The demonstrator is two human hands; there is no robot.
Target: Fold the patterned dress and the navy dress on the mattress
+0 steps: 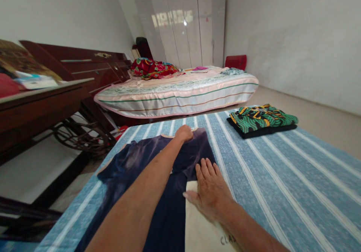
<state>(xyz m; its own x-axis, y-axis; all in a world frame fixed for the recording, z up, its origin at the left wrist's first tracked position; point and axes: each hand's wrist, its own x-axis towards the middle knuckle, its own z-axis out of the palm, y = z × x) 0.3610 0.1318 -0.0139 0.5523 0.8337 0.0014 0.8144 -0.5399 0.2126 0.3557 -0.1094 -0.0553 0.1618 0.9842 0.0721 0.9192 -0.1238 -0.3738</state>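
A dark navy T-shirt (pixel 169 203) with faded purple patches and a cream panel lies spread on the blue striped bedcover (pixel 262 176). Its right side is folded inward, so the cream part with printed letters faces up. At the neckline my left hand (pixel 184 133) is closed, fingers curled on the fabric near the cream collar edge. My right hand (pixel 211 186) lies flat on the folded side, fingers stretched out over the navy and cream cloth. My left forearm crosses over the shirt and hides part of its middle.
To the right sits a folded green, black and yellow patterned garment (pixel 262 118) on black cloth. Behind is another bed (pixel 180 97) with a red floral blanket (pixel 155 68). A wooden table (pixel 42 96) with an iron wheel beneath stands left; a wardrobe (pixel 180 34) stands at the back.
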